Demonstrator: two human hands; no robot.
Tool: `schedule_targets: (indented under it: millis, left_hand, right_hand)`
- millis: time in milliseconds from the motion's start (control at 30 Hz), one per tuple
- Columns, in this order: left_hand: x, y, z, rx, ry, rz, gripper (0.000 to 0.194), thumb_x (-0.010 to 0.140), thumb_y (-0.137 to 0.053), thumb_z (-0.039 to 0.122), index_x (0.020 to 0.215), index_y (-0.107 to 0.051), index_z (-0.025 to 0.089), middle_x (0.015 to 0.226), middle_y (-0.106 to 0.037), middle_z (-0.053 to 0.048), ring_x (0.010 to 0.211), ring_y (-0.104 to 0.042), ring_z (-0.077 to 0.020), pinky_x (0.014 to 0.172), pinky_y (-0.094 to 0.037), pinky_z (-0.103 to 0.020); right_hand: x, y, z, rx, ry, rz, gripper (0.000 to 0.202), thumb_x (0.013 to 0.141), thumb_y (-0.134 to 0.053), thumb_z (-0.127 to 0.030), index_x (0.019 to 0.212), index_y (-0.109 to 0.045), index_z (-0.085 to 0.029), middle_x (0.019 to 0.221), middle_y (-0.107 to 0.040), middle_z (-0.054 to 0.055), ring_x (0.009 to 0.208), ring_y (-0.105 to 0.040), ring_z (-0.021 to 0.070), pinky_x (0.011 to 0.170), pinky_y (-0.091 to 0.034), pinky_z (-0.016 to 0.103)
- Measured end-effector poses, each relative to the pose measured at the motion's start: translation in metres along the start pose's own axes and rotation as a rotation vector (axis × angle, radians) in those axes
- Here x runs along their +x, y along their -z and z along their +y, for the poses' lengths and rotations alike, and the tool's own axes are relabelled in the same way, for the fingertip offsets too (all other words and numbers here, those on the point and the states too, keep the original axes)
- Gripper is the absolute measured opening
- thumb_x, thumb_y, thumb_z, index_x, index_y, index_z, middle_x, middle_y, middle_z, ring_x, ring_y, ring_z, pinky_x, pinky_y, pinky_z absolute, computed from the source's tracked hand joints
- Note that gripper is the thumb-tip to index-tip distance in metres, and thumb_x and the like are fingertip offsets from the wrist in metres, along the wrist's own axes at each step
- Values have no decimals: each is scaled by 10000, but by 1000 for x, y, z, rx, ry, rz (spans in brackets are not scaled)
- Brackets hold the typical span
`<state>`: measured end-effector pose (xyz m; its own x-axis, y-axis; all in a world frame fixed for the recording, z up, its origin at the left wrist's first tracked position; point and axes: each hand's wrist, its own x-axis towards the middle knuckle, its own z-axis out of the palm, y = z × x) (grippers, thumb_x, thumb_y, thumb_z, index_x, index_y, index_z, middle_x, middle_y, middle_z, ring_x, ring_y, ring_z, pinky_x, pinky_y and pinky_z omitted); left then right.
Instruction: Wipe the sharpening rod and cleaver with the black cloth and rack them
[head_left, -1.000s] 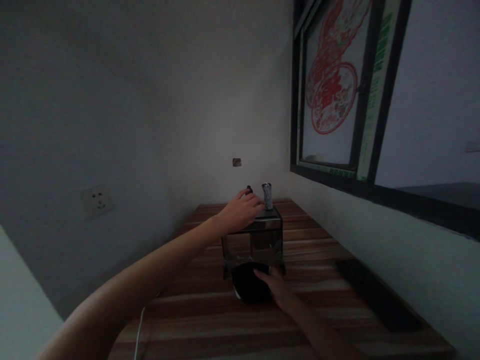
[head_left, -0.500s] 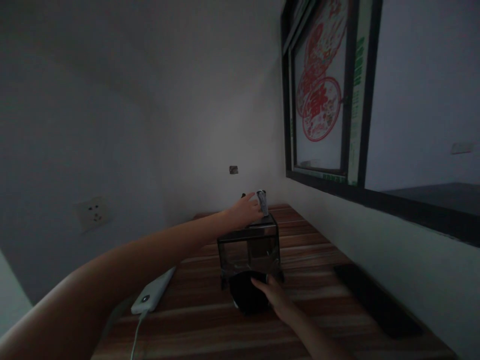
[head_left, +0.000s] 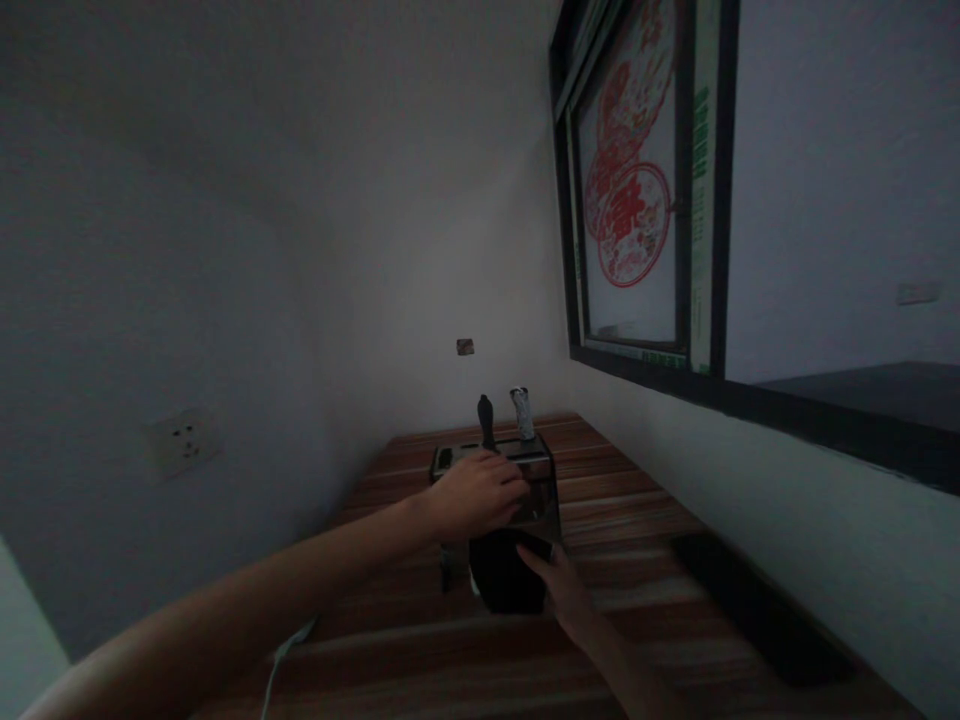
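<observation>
My right hand [head_left: 553, 580] grips the right edge of a dark black, pouch-like object [head_left: 504, 578], its thumb lying over the top. Just above that object is my left hand [head_left: 480, 490], back toward me and fingers curled down; whatever it may hold is hidden. Behind it stands a glossy box-shaped holder [head_left: 538, 468] with dark edges, partly covered by my left hand. A black handle [head_left: 486, 420] and a silvery, crinkled-looking cylinder [head_left: 523, 413] rise upright from the holder's top.
Everything rests on a striped wooden table [head_left: 607, 500]. A long black slab [head_left: 757, 610] lies at the right, near the wall. A white cable [head_left: 277, 660] runs along the left front. A wall socket [head_left: 184, 442] is at the left, a dark-framed window [head_left: 637, 200] at the right.
My left hand has come down and nearer, from beside the silvery cylinder to above the black pouch-like object. That object has tipped more upright. My left arm now covers the white power bank.
</observation>
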<state>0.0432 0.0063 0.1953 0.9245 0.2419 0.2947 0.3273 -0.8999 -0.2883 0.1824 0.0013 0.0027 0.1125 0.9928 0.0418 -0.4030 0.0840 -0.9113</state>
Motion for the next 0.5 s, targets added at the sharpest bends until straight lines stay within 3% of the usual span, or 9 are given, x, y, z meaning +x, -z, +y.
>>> schedule_targets:
  millis: [67, 167, 300, 400, 500]
  left_hand:
    - [-25, -14, 14, -352, 244, 123, 324, 802, -505, 274, 1122, -513, 222, 1106, -567, -74, 1038, -511, -201, 919, -371, -339]
    - [-59, -57, 33, -962, 575, 351, 550, 725, -599, 394, 1226, -437, 235, 1252, -492, -86, 1169, -427, -242, 1004, -301, -372]
    - [-79, -128, 53, -1738, 697, 336, 773, 516, -716, 545, 1171, -508, 190, 1166, -571, -123, 1139, -465, -321, 982, -330, -430]
    - [-75, -159, 61, -2043, 769, 435, 574, 567, -724, 459, 1069, -588, 216, 1133, -601, -95, 1126, -491, -298, 992, -332, -418]
    - [-69, -168, 62, -2214, 837, 499, 383, 644, -687, 398, 959, -641, 186, 1029, -653, -99, 1074, -540, -283, 977, -360, -409]
  right_hand:
    - [-6, 0, -11, 146, -25, 56, 503, 500, -756, -458, 895, -611, -183, 875, -690, 50, 921, -614, 290, 827, -464, 432]
    - [-17, -4, -23, 212, -18, 68, 466, 551, -727, -461, 920, -610, -201, 924, -679, 62, 929, -612, 297, 801, -480, 430]
    - [-24, -11, -23, -30, 53, 92, 437, 554, -721, -453, 910, -631, -216, 958, -668, 64, 983, -581, 290, 863, -445, 417]
    - [-21, -11, -17, -314, 170, 130, 416, 556, -716, -452, 881, -653, -200, 953, -665, 68, 1005, -556, 292, 918, -393, 418]
    - [-18, -7, -23, -559, 232, 26, 407, 575, -704, -445, 896, -665, -197, 964, -661, 71, 989, -557, 291, 908, -389, 416]
